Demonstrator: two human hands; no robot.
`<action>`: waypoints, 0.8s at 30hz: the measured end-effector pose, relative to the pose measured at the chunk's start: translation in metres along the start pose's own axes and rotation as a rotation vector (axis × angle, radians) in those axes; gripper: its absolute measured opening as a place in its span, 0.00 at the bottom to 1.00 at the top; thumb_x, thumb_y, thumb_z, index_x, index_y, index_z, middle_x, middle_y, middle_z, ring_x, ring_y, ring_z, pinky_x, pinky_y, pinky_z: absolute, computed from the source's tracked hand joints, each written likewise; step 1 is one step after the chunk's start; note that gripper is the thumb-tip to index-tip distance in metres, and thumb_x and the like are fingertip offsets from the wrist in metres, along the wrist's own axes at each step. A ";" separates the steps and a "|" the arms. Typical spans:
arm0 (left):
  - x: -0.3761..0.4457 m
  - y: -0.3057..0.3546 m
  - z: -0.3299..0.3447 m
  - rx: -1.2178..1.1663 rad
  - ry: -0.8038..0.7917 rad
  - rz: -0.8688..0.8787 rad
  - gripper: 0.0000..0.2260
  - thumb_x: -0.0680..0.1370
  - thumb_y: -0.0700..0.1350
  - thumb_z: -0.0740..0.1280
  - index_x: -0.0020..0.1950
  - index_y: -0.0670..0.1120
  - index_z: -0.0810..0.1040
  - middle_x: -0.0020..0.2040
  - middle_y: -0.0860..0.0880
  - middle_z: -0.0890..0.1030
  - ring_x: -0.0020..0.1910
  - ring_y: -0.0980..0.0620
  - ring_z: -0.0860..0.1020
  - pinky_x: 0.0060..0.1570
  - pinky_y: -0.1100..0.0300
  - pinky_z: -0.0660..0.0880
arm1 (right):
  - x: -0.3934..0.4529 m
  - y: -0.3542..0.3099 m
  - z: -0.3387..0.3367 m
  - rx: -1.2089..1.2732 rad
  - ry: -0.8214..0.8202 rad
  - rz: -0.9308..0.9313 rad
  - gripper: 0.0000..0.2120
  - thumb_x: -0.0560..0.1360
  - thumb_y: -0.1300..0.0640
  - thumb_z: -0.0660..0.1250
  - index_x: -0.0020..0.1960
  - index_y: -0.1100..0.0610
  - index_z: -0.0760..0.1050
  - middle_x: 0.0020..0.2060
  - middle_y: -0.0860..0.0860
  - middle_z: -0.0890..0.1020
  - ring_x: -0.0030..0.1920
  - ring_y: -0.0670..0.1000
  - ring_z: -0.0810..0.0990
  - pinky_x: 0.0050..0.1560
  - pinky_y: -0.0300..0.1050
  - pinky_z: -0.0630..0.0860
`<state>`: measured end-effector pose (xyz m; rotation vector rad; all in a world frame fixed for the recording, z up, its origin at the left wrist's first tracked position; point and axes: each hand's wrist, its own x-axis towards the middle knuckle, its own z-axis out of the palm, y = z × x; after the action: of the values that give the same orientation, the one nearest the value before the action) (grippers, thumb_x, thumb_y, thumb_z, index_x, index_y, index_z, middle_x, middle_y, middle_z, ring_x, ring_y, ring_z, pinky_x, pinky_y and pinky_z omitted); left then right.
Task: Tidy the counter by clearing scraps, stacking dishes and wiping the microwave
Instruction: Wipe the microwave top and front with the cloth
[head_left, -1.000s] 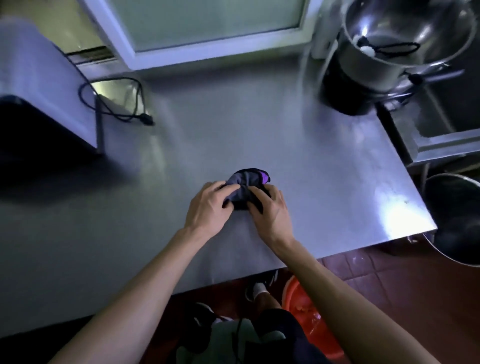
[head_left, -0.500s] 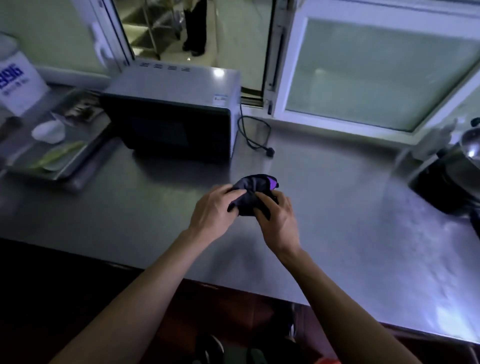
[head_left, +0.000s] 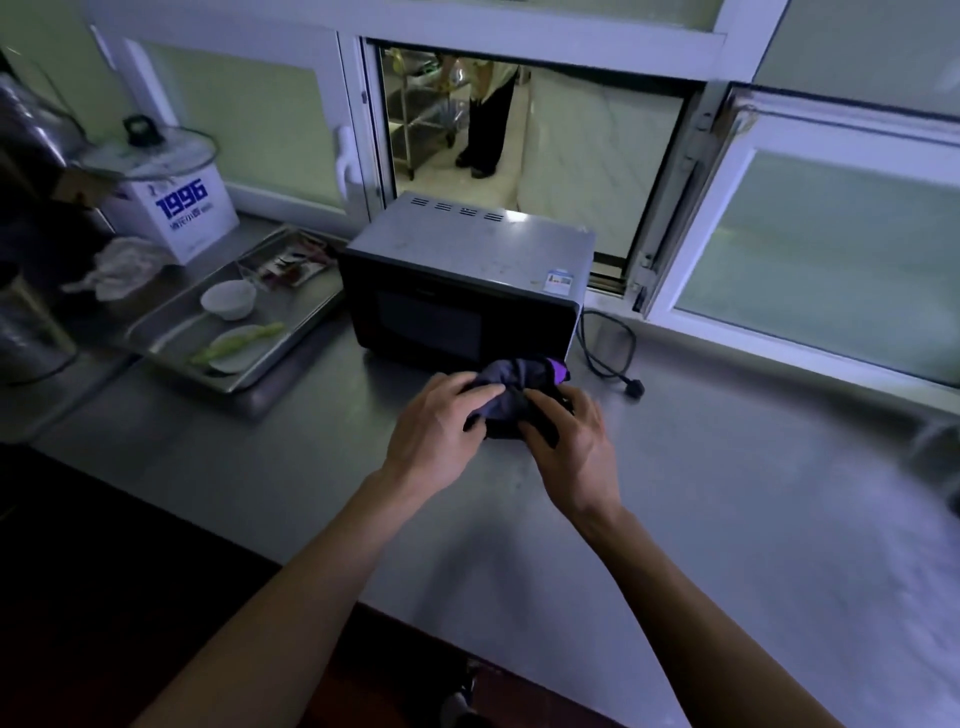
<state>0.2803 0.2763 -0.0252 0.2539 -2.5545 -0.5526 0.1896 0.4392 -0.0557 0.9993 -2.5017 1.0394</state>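
Both hands hold a bunched dark cloth with a purple edge just above the steel counter. My left hand grips its left side, and my right hand grips its right side from below. Right behind the cloth stands a dark microwave with a grey top, door closed. To its left lies a metal tray holding a small white bowl, a white plate with green vegetable scraps and some wrappers.
The microwave's unplugged cord and plug lie on the counter at its right. A white box marked 1996 with a glass lid on top and a crumpled white rag sit at far left. A person stands beyond the open window.
My view has swung left and up from the right end of the counter to the microwave and tray. Both hands kept hold of the cloth and now carry it near the microwave's front.
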 end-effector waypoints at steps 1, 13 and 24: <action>0.008 -0.006 0.000 0.007 -0.003 -0.001 0.20 0.73 0.37 0.71 0.64 0.49 0.81 0.60 0.52 0.80 0.53 0.46 0.77 0.48 0.53 0.77 | 0.008 0.000 0.006 -0.001 0.002 0.002 0.20 0.75 0.56 0.73 0.66 0.55 0.78 0.59 0.58 0.77 0.59 0.60 0.75 0.56 0.57 0.76; 0.143 -0.068 0.034 0.032 -0.066 0.119 0.21 0.72 0.38 0.72 0.65 0.50 0.81 0.58 0.52 0.80 0.52 0.46 0.77 0.49 0.50 0.78 | 0.128 0.035 0.052 -0.020 0.113 0.092 0.20 0.74 0.60 0.74 0.65 0.56 0.79 0.60 0.60 0.77 0.59 0.62 0.74 0.57 0.60 0.75; 0.246 -0.086 0.061 0.058 -0.146 0.170 0.20 0.75 0.41 0.70 0.68 0.50 0.78 0.60 0.51 0.79 0.56 0.46 0.75 0.51 0.50 0.77 | 0.216 0.065 0.055 -0.182 0.061 0.174 0.19 0.77 0.56 0.69 0.68 0.53 0.77 0.65 0.58 0.74 0.63 0.62 0.71 0.58 0.59 0.72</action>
<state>0.0455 0.1505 -0.0016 0.0155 -2.7035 -0.4475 -0.0109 0.3258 -0.0291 0.6988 -2.6127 0.8541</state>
